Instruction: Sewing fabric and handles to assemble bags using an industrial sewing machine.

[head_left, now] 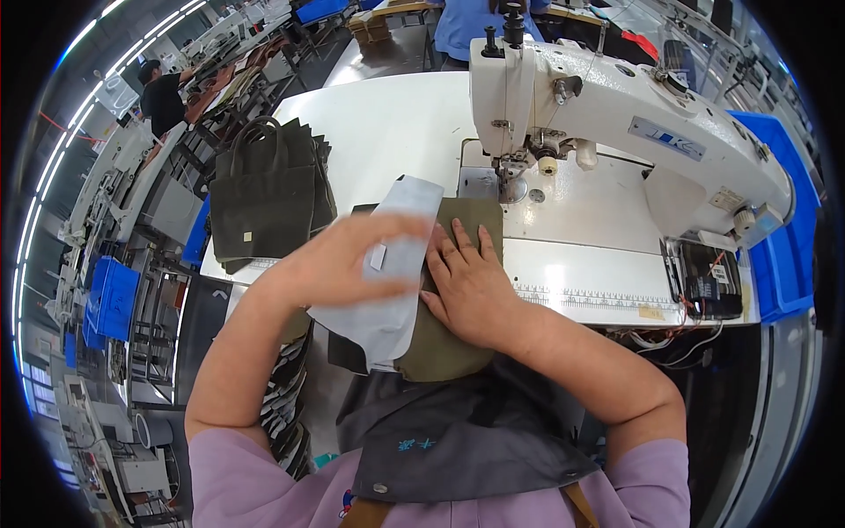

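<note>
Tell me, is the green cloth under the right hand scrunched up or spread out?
Spread out: the olive fabric panel looks smooth under the right hand, though the pale panel hides its left edge.

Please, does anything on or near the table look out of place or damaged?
Only the cables: they dangle loosely under the table, toward the right, which looks untidy. I see no spill or damage.

cloth (pixel 453 356) lies right of stacked bags (pixel 273 202), before the sewing machine (pixel 598 97).

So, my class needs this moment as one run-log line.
left hand: blurred, over pale grey piece; right hand: flat on olive fabric; table left: dark bag stack; table right: white sewing machine
</note>
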Demonstrator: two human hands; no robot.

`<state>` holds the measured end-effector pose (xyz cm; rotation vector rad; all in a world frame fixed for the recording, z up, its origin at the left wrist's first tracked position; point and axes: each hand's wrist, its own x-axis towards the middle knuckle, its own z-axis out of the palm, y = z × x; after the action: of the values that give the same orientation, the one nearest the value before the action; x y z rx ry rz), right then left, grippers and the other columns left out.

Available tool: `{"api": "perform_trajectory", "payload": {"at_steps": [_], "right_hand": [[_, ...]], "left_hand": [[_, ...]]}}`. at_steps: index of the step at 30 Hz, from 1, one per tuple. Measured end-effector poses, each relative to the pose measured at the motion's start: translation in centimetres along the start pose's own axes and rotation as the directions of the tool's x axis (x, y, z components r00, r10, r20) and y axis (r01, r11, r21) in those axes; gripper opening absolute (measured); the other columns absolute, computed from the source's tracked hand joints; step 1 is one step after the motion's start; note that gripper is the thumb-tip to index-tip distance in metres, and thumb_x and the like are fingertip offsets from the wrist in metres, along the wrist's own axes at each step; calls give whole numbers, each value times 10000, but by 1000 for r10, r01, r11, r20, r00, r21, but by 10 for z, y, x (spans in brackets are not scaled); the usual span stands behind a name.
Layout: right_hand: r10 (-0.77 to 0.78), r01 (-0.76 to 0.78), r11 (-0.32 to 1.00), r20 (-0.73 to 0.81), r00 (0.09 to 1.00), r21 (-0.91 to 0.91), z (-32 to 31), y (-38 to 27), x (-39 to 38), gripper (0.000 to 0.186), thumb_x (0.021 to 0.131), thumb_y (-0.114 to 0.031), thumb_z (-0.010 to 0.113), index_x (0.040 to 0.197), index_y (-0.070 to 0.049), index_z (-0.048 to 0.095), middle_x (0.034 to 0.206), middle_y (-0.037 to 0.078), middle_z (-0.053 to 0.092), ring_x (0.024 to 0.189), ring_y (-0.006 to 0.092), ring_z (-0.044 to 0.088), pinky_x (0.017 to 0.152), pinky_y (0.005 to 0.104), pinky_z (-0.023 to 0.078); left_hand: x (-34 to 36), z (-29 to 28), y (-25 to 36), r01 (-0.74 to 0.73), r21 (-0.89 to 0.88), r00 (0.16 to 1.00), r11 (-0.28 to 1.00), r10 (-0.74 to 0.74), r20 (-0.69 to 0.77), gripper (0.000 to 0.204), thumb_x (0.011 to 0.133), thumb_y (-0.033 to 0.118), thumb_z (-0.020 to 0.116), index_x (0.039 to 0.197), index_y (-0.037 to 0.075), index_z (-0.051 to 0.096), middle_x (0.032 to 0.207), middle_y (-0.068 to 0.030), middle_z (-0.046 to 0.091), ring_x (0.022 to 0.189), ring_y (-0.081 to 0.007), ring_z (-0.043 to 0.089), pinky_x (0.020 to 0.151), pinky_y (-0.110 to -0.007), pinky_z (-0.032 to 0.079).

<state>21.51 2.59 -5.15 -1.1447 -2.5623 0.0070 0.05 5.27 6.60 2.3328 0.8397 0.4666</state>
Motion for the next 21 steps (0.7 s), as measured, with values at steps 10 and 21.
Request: {"api": "perform_trajectory", "payload": {"at_steps": [10, 21], "right_hand": [[85, -88, 994, -41, 996, -68, -2, -11, -2, 680, 1006, -477, 486, 1465, 25, 487, 1552, 234, 432, 1471, 458, 327, 1194, 649, 190], [74, -75, 996, -18, 997, -52, -13, -6, -10, 668, 984, -462, 547, 1462, 2, 506, 1518, 215, 477, 1437, 450, 378, 1180, 625, 247]], "left_hand": [[60, 20, -83, 470, 27, 788, 882, -406, -464, 684, 765, 350, 866, 1323, 57, 601, 1057, -238, 692, 1025, -370, 667, 929, -422, 517], [-29, 31, -48, 473, 530, 849, 704, -203, -489, 243, 796, 31, 625, 1003, 114, 722, 653, -86, 612, 540, -274, 517, 750, -389, 400]]}}
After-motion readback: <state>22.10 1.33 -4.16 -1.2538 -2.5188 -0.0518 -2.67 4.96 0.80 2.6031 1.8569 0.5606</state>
